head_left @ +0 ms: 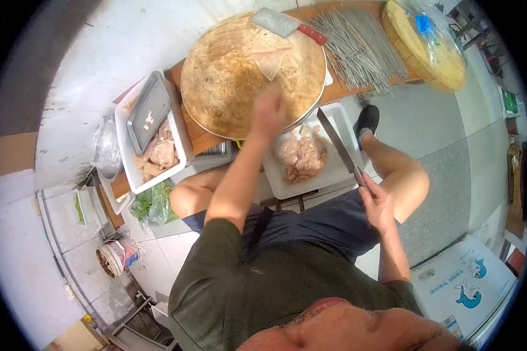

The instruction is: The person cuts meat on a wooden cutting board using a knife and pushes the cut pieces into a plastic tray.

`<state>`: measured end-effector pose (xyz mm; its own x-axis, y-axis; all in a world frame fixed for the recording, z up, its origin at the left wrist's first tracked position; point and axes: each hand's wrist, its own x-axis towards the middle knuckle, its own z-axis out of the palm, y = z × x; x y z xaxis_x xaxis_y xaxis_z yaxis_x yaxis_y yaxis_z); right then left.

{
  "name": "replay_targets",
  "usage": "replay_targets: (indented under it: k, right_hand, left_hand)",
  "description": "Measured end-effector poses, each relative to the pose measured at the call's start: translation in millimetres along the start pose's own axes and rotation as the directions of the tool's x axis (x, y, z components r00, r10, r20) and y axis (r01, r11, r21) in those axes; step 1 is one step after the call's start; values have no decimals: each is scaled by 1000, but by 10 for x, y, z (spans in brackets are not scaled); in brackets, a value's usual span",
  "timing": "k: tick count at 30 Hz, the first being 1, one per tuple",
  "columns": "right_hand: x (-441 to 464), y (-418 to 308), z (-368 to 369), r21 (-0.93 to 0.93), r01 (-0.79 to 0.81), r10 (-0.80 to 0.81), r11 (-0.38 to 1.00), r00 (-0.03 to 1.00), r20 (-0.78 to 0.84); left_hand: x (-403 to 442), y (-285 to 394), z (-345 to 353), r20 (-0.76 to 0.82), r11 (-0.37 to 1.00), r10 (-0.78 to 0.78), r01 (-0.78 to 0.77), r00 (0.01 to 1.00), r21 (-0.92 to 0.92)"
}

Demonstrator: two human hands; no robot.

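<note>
My left hand [268, 112] is a blurred, closed fist above the near part of the round wooden chopping board [216, 76]. Whatever its fingers may hold is hidden. Beyond the fist, a thin pale slice of raw meat [270, 63] lies on the board. My right hand [378, 202] grips the handle of a long-bladed knife [336, 140], the blade pointing away from me. That blade passes over the right side of a white tub [278, 186] holding pale raw meat pieces [301, 155]. A cleaver [278, 23] with a red handle rests on the board's far edge.
Many thin grey skewers [357, 50] lie right of the board, beside a woven basket [401, 38]. At left stands a white container [136, 175] with raw meat and a grey tray [149, 114]. Bagged greens [152, 205] and a bucket [117, 257] sit lower left.
</note>
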<state>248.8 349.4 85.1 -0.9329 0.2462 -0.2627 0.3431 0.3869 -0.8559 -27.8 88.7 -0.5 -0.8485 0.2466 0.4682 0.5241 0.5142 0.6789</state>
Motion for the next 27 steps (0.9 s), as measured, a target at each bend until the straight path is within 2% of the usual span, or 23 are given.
replay_targets:
  k: [2, 4, 5, 7, 10, 13, 16, 19, 22, 25, 27]
  right_hand:
    - [50, -13, 9, 46, -32, 32, 998, 999, -3]
    - [75, 12, 36, 140, -64, 65, 988, 998, -3]
    - [86, 25, 62, 211, -81, 83, 974, 997, 0]
    - [115, 60, 98, 301, -84, 89, 950, 996, -4]
    - [161, 102, 110, 312, -79, 90, 947, 996, -22]
    - [212, 139, 150, 370, -51, 81, 928, 995, -65]
    - [248, 108, 95, 335, -184, 198, 924, 980, -8]
    - [283, 182, 154, 390, -115, 143, 914, 989, -43]
    - [292, 152, 151, 407, -97, 128, 908, 990, -50]
    - [274, 190, 163, 474, -73, 111, 877, 993, -52]
    - [273, 167, 175, 489, -37, 86, 871, 993, -77]
  left_hand:
    - [583, -352, 33, -78, 979, -13, 28, 997, 201]
    - [1038, -725, 86, -18, 902, 24, -14, 1000, 431]
    - [1197, -860, 117, 42, 878, 46, -61, 998, 475]
    - [1397, -976, 144, 175, 820, 77, -162, 982, 549]
    - [1644, -967, 55, 351, 759, -37, -202, 936, 619]
    - [1752, -999, 5, 476, 810, -97, -209, 874, 548]
    - [1712, -922, -80, 408, 840, -226, -35, 884, 541]
    - [1608, -754, -260, 370, 870, -322, 118, 871, 479]
    - [1495, -804, -335, 242, 864, -394, 267, 887, 427]
    - [1324, -964, -464, 177, 855, -407, 306, 896, 420]
    - [1162, -803, -590, 184, 794, -580, 499, 794, 347]
